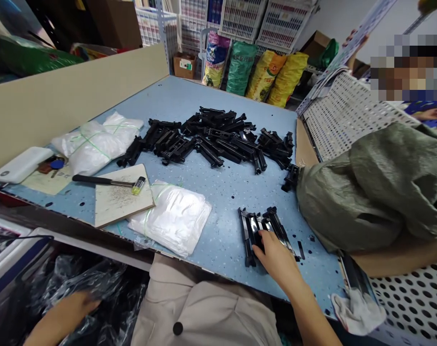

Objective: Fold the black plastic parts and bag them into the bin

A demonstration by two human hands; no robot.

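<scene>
With right hand (277, 254) parted on clips (255, 227), judged them light, stiff, best gripped mid-length; couldn't tell grip of left hand (72, 307).

Right hand (277, 255) forward (left hand (71, 308) low)

A hammer (108, 181) lies across a flat board (114, 206); yellow sacks (265, 77) and a green sack (242, 67) stand before white plastic crates (242, 18), a small cardboard box (178, 67) nearby.
</scene>
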